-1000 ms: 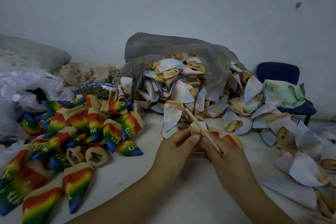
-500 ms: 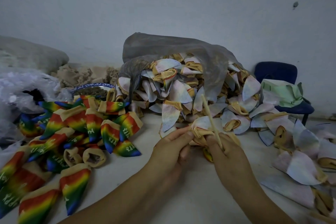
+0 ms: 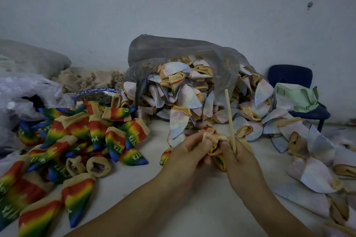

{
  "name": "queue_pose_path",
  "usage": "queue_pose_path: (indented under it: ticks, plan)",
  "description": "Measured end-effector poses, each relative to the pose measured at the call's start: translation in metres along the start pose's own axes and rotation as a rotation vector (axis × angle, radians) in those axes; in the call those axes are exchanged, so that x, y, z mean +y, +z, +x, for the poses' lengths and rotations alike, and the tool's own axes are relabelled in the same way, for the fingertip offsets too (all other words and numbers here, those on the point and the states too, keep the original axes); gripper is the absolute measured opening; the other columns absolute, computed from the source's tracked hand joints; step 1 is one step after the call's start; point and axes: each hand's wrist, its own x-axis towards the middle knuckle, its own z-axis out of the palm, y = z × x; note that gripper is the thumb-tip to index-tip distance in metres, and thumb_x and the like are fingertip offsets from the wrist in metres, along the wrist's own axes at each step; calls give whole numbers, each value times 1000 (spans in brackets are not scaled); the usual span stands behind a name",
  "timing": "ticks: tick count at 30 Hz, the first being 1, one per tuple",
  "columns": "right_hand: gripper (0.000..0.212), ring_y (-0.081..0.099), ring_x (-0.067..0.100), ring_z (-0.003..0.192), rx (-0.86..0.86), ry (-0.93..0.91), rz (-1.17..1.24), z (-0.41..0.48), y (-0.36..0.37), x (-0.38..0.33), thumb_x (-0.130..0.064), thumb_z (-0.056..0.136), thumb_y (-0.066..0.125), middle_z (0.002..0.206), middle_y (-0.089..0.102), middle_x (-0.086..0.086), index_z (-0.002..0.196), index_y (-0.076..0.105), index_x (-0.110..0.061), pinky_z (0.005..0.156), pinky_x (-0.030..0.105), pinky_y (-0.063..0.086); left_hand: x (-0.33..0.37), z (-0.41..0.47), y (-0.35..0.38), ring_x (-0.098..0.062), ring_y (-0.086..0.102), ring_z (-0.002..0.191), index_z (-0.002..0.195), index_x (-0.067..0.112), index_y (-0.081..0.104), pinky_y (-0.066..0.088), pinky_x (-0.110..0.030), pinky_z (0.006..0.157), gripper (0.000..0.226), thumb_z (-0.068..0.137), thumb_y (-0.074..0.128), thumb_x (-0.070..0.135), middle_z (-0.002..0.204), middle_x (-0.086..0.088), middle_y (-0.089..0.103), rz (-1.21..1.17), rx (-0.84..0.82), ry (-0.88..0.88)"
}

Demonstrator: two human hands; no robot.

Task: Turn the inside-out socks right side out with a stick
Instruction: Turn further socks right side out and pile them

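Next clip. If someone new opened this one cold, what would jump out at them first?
The bright heap of rainbow socks on the left would catch the eye first. Next would be the pale inside-out socks spilling from a grey plastic bag at the back centre. In front, the left hand and right hand pinch one sock, and the right hand also holds a thin stick nearly upright.

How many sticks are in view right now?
1: the stick stands nearly upright, held in the right hand, beside the sock that the left hand also grips. Others may lie hidden under the pale sock heap.
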Motion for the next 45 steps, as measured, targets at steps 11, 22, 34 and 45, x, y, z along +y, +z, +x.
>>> queue_pose_path:
  ticks: [11,22,34,45]
  plan:
    - [36,56,-3,71,22,-74,15,-3,5,-2,-49,88,32,71,59,-7,82,58,-25,59,7,39,3,-3,6,-8,44,53,96,12,75,36,-23,61,27,100,51,23,59,1,52,-185,99,-121]
    - [37,57,5,63,-77,86,284,0,1,0,-53,85,44,70,67,-1,80,68,-25,58,12,44,6,-1,5,-7,47,57,101,11,70,42,-18,56,34,81,68,38,77,0,60,-305,-28,-120]
    - [33,57,-4,82,-94,-118,34,0,-5,-6,-46,87,38,82,62,-18,88,64,-25,69,5,40,6,0,-13,0,63,66,84,39,77,48,-16,68,15,90,63,40,71,3,71,308,84,97]
    - [13,48,3,74,-23,-245,-385,1,1,3,-28,96,47,78,46,-14,87,57,-26,56,20,35,-1,2,-5,-23,67,99,100,17,73,55,-31,92,25,102,49,24,98,-11,73,66,195,3]
